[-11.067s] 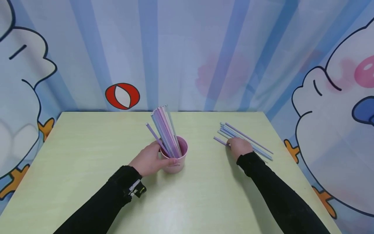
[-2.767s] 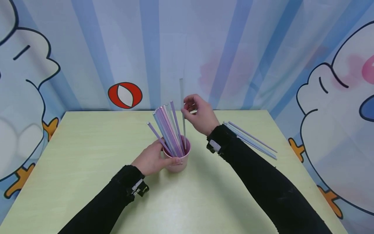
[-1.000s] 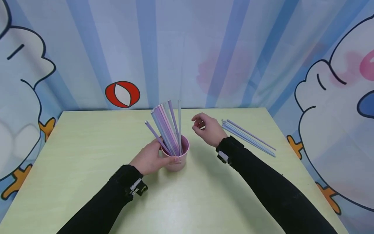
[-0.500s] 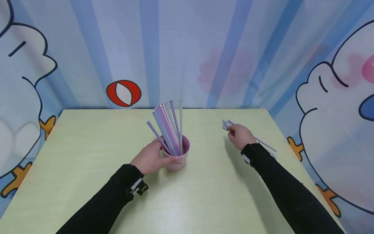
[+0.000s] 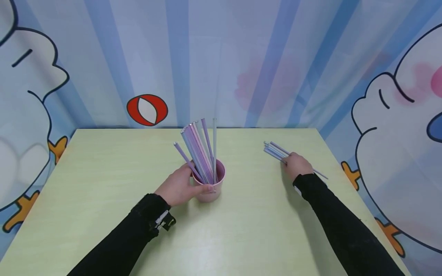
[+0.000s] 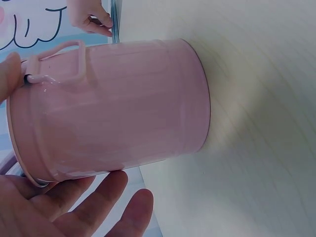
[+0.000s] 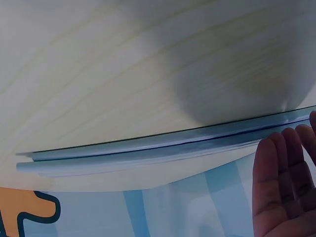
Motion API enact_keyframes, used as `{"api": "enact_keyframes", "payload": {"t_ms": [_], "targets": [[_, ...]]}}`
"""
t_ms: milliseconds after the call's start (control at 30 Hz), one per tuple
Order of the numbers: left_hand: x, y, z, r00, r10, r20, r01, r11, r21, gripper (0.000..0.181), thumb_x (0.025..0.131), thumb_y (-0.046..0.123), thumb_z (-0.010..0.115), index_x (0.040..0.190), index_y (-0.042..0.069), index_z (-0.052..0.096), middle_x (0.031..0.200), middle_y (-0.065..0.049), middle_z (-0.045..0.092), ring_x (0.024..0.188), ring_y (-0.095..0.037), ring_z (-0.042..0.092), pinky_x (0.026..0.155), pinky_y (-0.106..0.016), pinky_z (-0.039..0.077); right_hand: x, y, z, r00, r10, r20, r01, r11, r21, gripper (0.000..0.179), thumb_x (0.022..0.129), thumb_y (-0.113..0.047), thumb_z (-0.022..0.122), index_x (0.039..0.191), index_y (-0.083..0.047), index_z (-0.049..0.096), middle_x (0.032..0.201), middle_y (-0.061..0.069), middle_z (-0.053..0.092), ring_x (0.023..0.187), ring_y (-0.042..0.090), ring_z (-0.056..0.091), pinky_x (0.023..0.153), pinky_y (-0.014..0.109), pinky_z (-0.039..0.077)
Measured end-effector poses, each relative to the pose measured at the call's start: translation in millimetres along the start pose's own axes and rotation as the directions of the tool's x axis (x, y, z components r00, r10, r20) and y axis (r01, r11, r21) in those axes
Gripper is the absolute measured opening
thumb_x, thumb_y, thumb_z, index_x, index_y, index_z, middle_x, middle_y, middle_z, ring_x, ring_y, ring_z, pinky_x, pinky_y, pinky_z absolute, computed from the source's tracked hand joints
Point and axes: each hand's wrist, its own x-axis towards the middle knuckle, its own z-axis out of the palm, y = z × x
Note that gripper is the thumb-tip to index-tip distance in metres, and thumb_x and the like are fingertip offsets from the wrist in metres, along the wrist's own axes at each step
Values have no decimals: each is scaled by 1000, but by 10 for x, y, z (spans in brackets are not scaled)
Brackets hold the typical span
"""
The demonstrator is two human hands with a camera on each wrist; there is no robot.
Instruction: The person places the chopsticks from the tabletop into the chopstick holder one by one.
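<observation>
My left hand [image 5: 179, 186] grips a small pink bucket [image 6: 118, 103] at its rim, thumb on the near side and fingers on the far side. A small handle loop shows on the bucket in the left wrist view. Purple, pink, blue and whitish drinking straws [image 5: 199, 155] stand in it, most in a tight bundle leaning left, a few apart. Over on the right, my right hand [image 5: 297, 165] is at a small pile of loose straws [image 5: 272, 150] lying on the table. In the right wrist view its fingers [image 7: 266, 170] are fairly straight, fingertips right at the pale blue straws [image 7: 148, 146].
The pale wooden table [image 5: 121, 161] reaches back to a blue striped curtain [image 5: 214, 57] with cartoon figures at both sides. Each wrist wears a small camera, that on the left wrist [image 5: 165, 221] in plain sight.
Earlier my right hand set a whitish straw upright in the bucket and let go. It has since moved right to the loose pile, which is smaller than before. My left hand keeps its grip.
</observation>
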Motion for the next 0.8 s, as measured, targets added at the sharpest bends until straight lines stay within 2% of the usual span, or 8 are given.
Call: {"api": "enact_keyframes", "payload": {"t_ms": [367, 800], "targets": [[-1, -4, -3, 1000, 9, 1, -9, 1000, -2, 86, 77, 50, 77, 147, 13, 41, 141, -4, 51, 127, -22, 48, 108, -49, 38, -2, 12, 44, 1000, -22, -10, 21, 998, -64, 22, 95, -7, 62, 113, 0, 73, 103, 23, 63, 88, 36, 63, 75, 49, 55], [-8, -2, -1, 1000, 13, -1, -13, 1000, -7, 89, 76, 49, 78, 147, 12, 40, 142, -5, 51, 129, -24, 47, 108, -51, 37, -1, 19, 48, 1000, -27, -5, 27, 997, -67, 20, 95, -4, 60, 108, 0, 73, 100, 23, 61, 82, 36, 62, 71, 48, 54]]}}
